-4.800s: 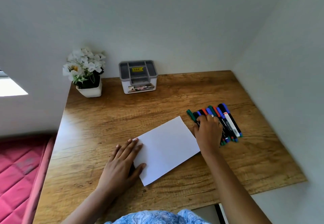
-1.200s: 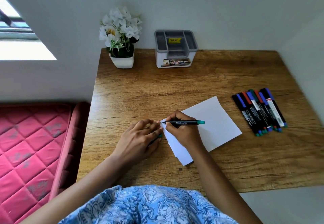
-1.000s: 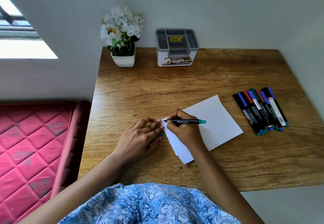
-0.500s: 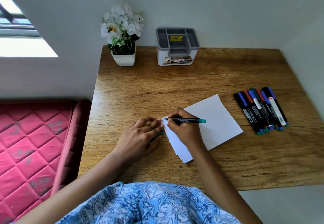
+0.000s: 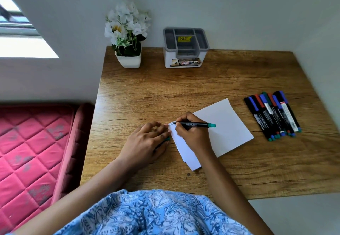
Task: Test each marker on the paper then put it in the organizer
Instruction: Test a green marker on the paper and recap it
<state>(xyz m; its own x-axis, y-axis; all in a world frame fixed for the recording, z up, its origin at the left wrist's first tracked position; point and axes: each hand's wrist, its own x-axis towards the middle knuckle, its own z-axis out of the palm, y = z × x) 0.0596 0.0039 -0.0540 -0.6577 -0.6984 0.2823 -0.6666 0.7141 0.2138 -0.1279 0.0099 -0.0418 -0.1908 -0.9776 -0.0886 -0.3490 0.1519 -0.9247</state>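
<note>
Right hand: the right hand [image 5: 191, 135] pinches the green marker [image 5: 196, 124] in a writing grip, with the fingers curled around the front part of the barrel.
Green marker: it lies nearly flat and its long axis runs left to right. The bare tip points left and the green end cap points right, sticking out past the knuckles.
Tip and paper: the tip touches the paper [image 5: 226, 129] at its left corner, where a small faint scribble shows. The colour of the scribble is too small to tell.
Left hand: the left hand [image 5: 145, 140] rests on the desk [image 5: 184, 87] just beside the left edge of the paper, with its fingers curled. A green cap [image 5: 167, 139] peeks out from under them; I judge that the hand holds it.
Relation for the next move: the cap sits just left of the tip and a little nearer to the person, so the marker's axis already points almost at it. Closing the marker should need only a short meeting of the two hands.
Organizer: the organizer [image 5: 185, 50] stands at the back edge of the desk against the wall, well apart from both hands and almost straight ahead of the right hand. Its compartments open upward, so the marker must be turned from flat to upright.
Nearer hand: the right hand already has the marker and is no farther from the organizer than the left.
Other markers: the row of markers [image 5: 272, 115] lies right of the paper and is not touched.
Flower pot: the flower pot [image 5: 128, 59] stands left of the organizer, out of the way.
</note>
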